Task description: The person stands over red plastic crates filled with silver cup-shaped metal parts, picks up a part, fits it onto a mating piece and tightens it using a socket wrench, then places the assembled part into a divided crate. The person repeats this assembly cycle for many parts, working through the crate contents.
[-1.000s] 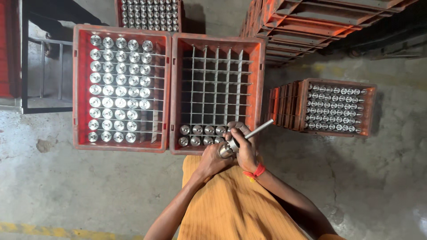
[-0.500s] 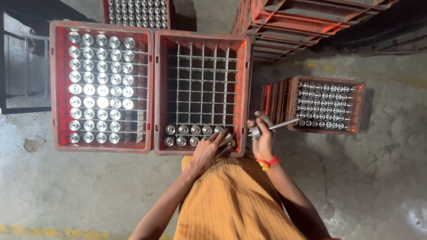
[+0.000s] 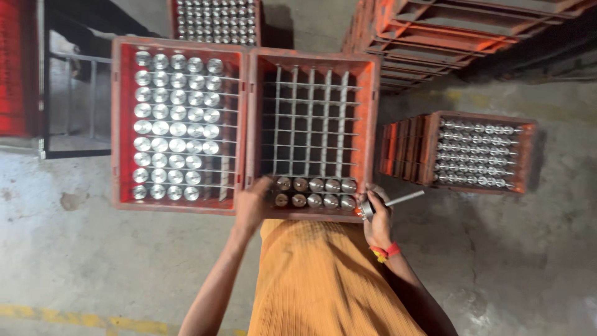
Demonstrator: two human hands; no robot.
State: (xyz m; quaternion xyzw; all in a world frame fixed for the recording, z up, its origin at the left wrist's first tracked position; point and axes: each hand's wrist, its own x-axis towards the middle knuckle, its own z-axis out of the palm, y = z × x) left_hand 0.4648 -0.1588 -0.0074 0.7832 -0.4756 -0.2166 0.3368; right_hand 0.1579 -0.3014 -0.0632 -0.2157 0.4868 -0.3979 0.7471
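Two red crates stand side by side in front of me. The left crate is nearly full of shiny metal pieces. The right crate has a wire grid, with only its two nearest rows filled with metal pieces. My left hand rests on the near edge between the two crates, touching the nearest row. At the right crate's near corner, my right hand holds a metal piece with a thin rod sticking out to the right. A red band sits on that wrist.
A third red crate full of metal pieces stands to the right on the concrete floor. Empty red crates are stacked at the back right, another filled crate at the back. A yellow line runs along the floor at bottom left.
My right hand has moved with the metal piece from over the right crate's near row to its right corner. My left hand slid left to the edge between the crates.
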